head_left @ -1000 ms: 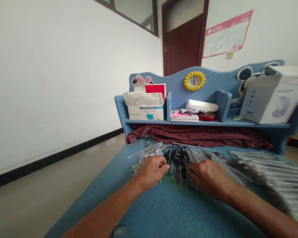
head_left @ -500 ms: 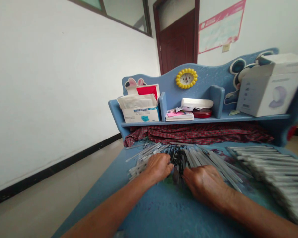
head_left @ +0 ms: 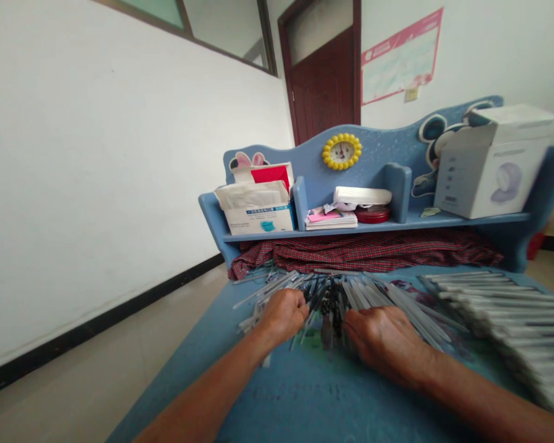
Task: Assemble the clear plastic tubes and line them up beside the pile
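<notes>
Apparently at a sorting or picking-out step, working low over the blue table (head_left: 295,400). Leftmost, starting from loose clear pieces (head_left: 279,284); then on to the left hand (head_left: 284,315), curled narrow just beside dark slim pieces (head_left: 335,301) bunched in the middle; cannot tell whether gripping one. Next, across that dark bunch to the right hand (head_left: 381,335), likewise curled narrow, with fingertips at its near right edge; cannot tell of anything pinched there either. Beyond, past a fan of clear tubes (head_left: 418,314), reaching a large stack of greyish-white sticks (head_left: 508,311) at far right. Probably calls next for a fine fingertip pinch on single slim pieces, without dragging neighbours along.
</notes>
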